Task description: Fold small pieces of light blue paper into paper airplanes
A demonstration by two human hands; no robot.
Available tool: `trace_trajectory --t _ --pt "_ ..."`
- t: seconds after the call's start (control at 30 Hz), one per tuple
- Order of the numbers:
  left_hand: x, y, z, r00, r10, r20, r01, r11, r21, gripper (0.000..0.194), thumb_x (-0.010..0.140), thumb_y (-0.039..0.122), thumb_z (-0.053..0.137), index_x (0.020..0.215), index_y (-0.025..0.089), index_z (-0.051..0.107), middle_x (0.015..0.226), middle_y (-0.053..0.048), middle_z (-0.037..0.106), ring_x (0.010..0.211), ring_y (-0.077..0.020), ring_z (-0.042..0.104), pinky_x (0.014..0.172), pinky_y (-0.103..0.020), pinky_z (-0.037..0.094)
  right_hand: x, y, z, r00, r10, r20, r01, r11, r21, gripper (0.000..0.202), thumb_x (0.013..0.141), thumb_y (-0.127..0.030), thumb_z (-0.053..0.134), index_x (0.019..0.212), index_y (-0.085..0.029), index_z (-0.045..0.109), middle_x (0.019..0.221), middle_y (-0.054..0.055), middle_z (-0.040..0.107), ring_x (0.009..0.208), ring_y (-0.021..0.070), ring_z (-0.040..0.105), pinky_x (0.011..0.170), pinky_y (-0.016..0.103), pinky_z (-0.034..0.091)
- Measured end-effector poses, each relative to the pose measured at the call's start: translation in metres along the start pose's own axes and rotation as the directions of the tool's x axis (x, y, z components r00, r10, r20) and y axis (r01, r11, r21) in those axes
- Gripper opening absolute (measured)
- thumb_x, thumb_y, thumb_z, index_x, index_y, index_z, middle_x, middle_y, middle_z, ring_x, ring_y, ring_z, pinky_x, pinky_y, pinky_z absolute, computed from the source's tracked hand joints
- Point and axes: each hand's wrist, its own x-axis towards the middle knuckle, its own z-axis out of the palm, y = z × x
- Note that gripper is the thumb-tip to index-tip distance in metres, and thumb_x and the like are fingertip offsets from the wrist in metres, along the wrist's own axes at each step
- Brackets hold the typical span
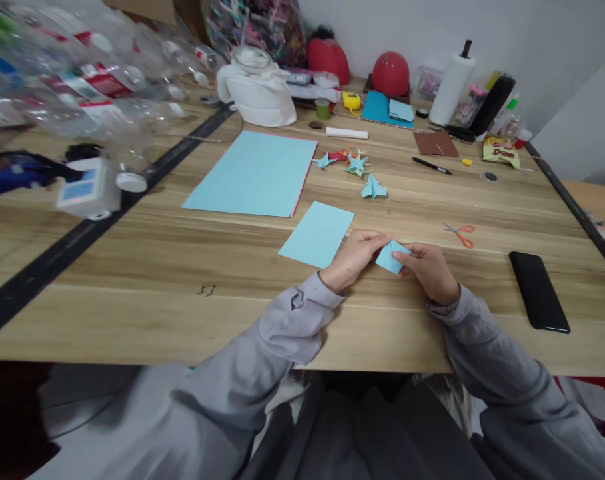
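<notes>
A small folded piece of light blue paper (389, 259) is between my two hands, above the wooden table (262, 300). My left hand (356, 256) pinches its upper left edge. From the right, my right hand (429, 269) grips it with the thumb on top. Beside my left hand lies a flat light blue sheet (318, 233), partly behind that hand. Farther back sits a folded light blue paper figure (374, 188), near several other small folded figures (356, 163).
Large blue sheets (252, 175) lie at the back left. Orange-handled scissors (465, 235) and a black phone (539, 291) are to the right, with a pen (432, 165) behind. Plastic bottles (107, 83) crowd the far left near a white device (89, 189).
</notes>
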Motion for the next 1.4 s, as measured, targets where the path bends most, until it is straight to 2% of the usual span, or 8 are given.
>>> trace_trajectory --t 0.2,0.33,0.43,0.53,0.8,1.07,1.2,1.4 --pt "0.0006 -0.0016 -0.0003 0.997 0.044 -0.06 -0.036 0.991 0.129 0.032 0.058 0.043 0.084 0.06 0.014 0.068 0.056 0.0 0.06 0.053 -0.0096 0.047 0.053 -0.025 0.034 -0.0022 -0.003 0.0004 0.999 -0.001 0.04 0.0 1.0 0.024 0.039 0.049 -0.049 0.09 0.065 -0.018 0.073 0.059 -0.001 0.068 0.05 0.0107 0.058 0.049 0.025 0.054" --pt "0.0023 -0.0032 -0.0019 0.99 0.08 -0.115 -0.068 0.992 0.104 0.033 0.058 0.043 0.083 0.057 0.014 0.067 0.055 0.0 0.059 0.053 -0.0097 0.048 0.053 -0.025 0.035 -0.0051 -0.0067 0.001 0.995 0.049 0.087 -0.055 0.996 0.073 0.04 0.055 -0.052 0.087 0.068 -0.017 0.072 0.064 0.002 0.07 0.058 0.0123 0.063 0.054 0.025 0.056" --pt "0.0034 -0.0035 -0.0025 0.989 0.082 -0.123 -0.072 0.994 0.086 0.034 0.056 0.044 0.085 0.059 0.014 0.069 0.057 -0.001 0.062 0.054 -0.0101 0.05 0.053 -0.024 0.037 -0.0048 -0.0067 0.0012 0.992 0.084 0.092 -0.093 0.992 0.09 0.043 0.05 -0.051 0.09 0.068 -0.017 0.072 0.064 0.001 0.07 0.057 0.0118 0.064 0.054 0.024 0.055" --pt "0.0038 -0.0032 -0.0023 0.99 0.08 -0.113 -0.071 0.995 0.075 0.034 0.055 0.044 0.086 0.058 0.014 0.069 0.058 -0.001 0.063 0.054 -0.0095 0.05 0.052 -0.024 0.036 -0.0031 -0.0051 0.0013 0.994 0.08 0.073 -0.086 0.993 0.082 0.045 0.044 -0.05 0.092 0.066 -0.016 0.071 0.062 0.001 0.071 0.053 0.0106 0.063 0.052 0.023 0.054" --pt "0.0036 -0.0025 -0.0022 0.994 0.052 -0.099 -0.045 0.996 0.07 0.034 0.054 0.043 0.087 0.06 0.014 0.071 0.058 -0.002 0.065 0.053 -0.0097 0.052 0.052 -0.024 0.039 -0.0016 -0.0035 -0.0001 0.995 0.059 0.082 -0.062 0.998 0.031 0.044 0.049 -0.055 0.089 0.064 -0.017 0.071 0.06 0.001 0.071 0.052 0.0114 0.063 0.053 0.025 0.056" --pt "0.0033 -0.0014 -0.0038 0.993 0.061 -0.099 -0.052 0.994 0.095 0.035 0.052 0.041 0.088 0.063 0.012 0.072 0.059 -0.002 0.067 0.054 -0.0098 0.053 0.053 -0.024 0.039 -0.0005 -0.0028 0.0013 0.998 0.05 0.035 -0.051 0.998 0.032 0.049 0.043 -0.056 0.09 0.056 -0.017 0.066 0.056 0.001 0.069 0.048 0.0108 0.061 0.05 0.024 0.055" --pt "0.003 -0.001 -0.0062 0.998 0.016 -0.053 -0.008 0.991 0.133 0.034 0.052 0.039 0.088 0.065 0.012 0.074 0.062 -0.003 0.069 0.054 -0.0096 0.053 0.053 -0.024 0.039 -0.0005 -0.0015 0.0 0.999 0.008 0.04 -0.009 1.0 0.007 0.048 0.046 -0.057 0.089 0.056 -0.016 0.067 0.054 0.001 0.068 0.046 0.0098 0.06 0.049 0.023 0.053" --pt "0.0029 0.0008 -0.0071 1.0 0.024 -0.013 -0.022 0.996 0.086 0.033 0.054 0.04 0.088 0.062 0.012 0.073 0.062 -0.004 0.07 0.055 -0.011 0.057 0.055 -0.024 0.043 0.0002 -0.0008 -0.001 0.998 -0.045 0.041 0.047 0.998 -0.052 0.045 0.052 -0.059 0.086 0.06 -0.018 0.07 0.055 0.001 0.069 0.049 0.0126 0.062 0.049 0.025 0.055"
